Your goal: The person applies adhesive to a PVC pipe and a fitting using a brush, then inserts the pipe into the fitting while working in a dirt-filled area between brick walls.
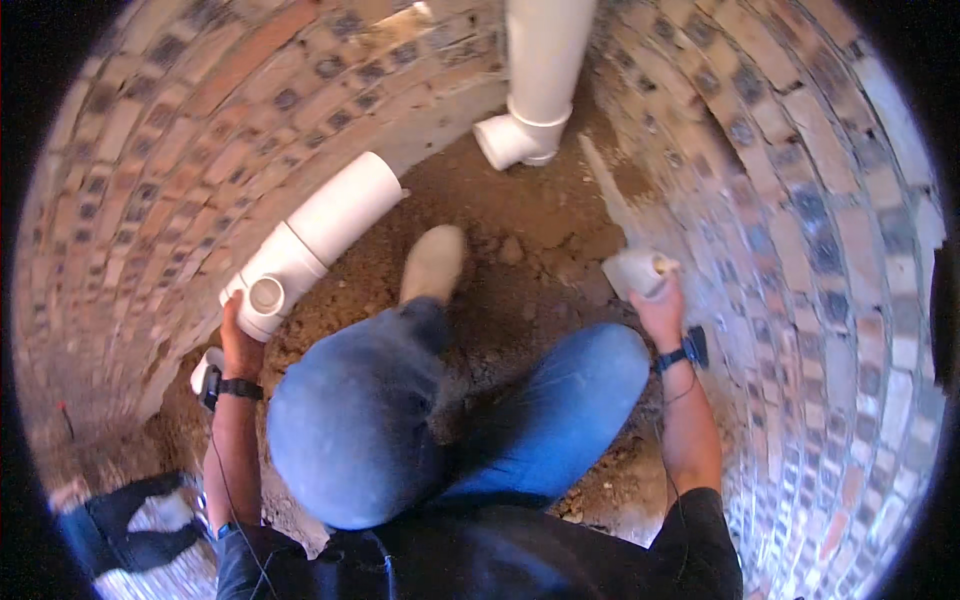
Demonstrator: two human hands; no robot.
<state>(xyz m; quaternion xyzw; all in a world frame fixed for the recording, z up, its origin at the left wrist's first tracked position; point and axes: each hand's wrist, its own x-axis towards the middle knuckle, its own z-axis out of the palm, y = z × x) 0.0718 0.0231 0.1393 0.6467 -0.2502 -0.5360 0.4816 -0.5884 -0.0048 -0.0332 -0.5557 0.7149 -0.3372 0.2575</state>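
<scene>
My left hand (pixel 241 338) is closed on the near end of a white plastic pipe (pixel 345 205). A wider fitting with a round capped port (pixel 267 295) sits at that end, beside my fingers. The pipe lies slanted, its open end pointing away toward the far middle. In my right hand (pixel 660 308) is a handsaw, gripped by its pale handle (pixel 632 272). The long blade (pixel 607 190), smeared by motion, points away from me along the right wall and is apart from the pipe.
A white upright pipe (pixel 545 60) with a branch fitting (pixel 510 138) stands at the far wall. Curving brick walls (pixel 330 90) flank the bare soil (pixel 500 215). Another white pipe piece (pixel 203 372) lies by my left wrist. Another person's dark-clothed legs (pixel 130 525) show lower left.
</scene>
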